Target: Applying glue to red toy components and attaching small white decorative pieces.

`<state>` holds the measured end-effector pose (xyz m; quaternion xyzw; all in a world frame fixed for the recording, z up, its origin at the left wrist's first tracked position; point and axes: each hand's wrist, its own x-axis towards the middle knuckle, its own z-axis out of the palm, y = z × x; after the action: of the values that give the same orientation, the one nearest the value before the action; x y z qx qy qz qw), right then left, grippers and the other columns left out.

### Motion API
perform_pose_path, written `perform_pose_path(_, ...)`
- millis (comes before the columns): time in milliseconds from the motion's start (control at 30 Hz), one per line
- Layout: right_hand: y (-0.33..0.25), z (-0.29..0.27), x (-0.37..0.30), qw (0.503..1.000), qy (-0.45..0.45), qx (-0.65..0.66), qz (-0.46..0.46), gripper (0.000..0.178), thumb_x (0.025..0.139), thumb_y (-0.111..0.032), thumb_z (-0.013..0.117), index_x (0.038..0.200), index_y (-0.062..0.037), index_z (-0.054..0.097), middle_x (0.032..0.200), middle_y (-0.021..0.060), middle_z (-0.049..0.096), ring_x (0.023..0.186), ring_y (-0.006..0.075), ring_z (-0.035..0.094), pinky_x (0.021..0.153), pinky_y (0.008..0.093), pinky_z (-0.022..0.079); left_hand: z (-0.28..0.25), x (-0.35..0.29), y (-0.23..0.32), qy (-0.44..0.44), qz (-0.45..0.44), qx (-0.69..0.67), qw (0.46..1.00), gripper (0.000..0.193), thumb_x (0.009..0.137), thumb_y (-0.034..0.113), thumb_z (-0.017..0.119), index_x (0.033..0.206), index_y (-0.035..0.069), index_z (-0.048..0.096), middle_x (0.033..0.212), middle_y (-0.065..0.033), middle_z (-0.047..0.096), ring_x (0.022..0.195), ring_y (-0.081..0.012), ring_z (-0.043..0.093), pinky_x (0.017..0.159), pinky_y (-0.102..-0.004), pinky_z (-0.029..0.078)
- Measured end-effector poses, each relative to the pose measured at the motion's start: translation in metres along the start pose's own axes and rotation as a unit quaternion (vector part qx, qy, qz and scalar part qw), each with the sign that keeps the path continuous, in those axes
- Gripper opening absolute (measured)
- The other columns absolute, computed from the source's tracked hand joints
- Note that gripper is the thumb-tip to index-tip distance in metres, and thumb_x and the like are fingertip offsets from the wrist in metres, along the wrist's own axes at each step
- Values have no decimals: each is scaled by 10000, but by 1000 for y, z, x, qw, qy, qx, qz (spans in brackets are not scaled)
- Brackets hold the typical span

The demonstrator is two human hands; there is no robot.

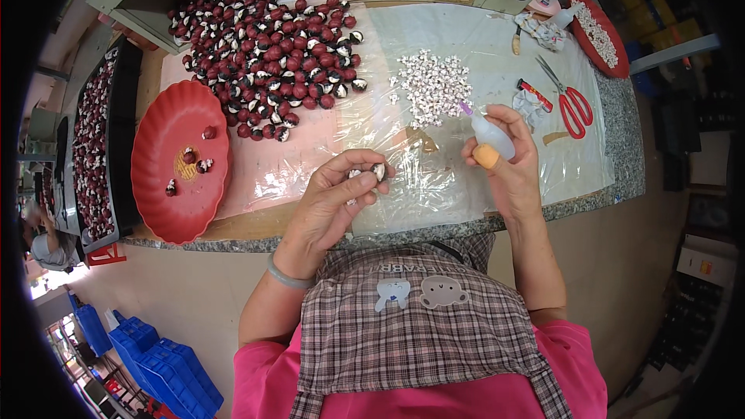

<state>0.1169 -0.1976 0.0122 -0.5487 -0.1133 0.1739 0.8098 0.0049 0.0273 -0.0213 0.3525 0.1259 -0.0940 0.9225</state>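
Between the thumb and fingers of my left hand (pixel 330 194) is a small round black-and-white piece (pixel 379 172). A few tiny white bits (pixel 353 200) show against the same fingers. My right hand (pixel 512 159) is wrapped round a translucent squeeze bottle (pixel 495 136), its purple tip tilted up and to the left. An orange finger cot covers the right thumb. Beyond the hands lies a pile of small white pieces (pixel 434 85) on the plastic sheet. A large heap of dark red, black and white balls (pixel 272 62) spreads at the far left.
A red scalloped dish (pixel 147 178) with several balls stands at left. Red-handled scissors (pixel 576 112), a small red tube (pixel 535 95) and a red tray (pixel 617 62) of white pieces are at right. A black tray (pixel 120 136) of balls sits beyond the dish. The granite edge (pixel 481 227) runs before me.
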Motion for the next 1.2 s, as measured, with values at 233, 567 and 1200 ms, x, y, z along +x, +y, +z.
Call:
perform_pose_path(233,22,-12,11,947,43,-310,73,283,793,-52,690,1042,-32,559,909,77,607,773,186,630,675,297,506,-2,-2,1,13,-5,7,1000,328,891,74,621,1209,11,579,1055,-94,651,862,-107,629,724,-180,508)
perform_pose_path(567,25,4,30,781,-8,-611,-132,198,772,-93,696,937,-14,620,891,134,607,792,331,625,688,382,507,-2,-2,1,16,0,-4,1000,310,884,53,616,1188,-1,587,1038,-133,644,825,-111,607,712,-179,491)
perform_pose_path(1200,12,-5,29,796,-138,-587,-52,238,758,-64,663,995,-52,650,935,115,625,830,300,617,747,383,494,-1,-3,3,21,-21,16,999,330,882,71,628,1204,12,584,1091,-123,644,891,-109,631,774,-189,505)
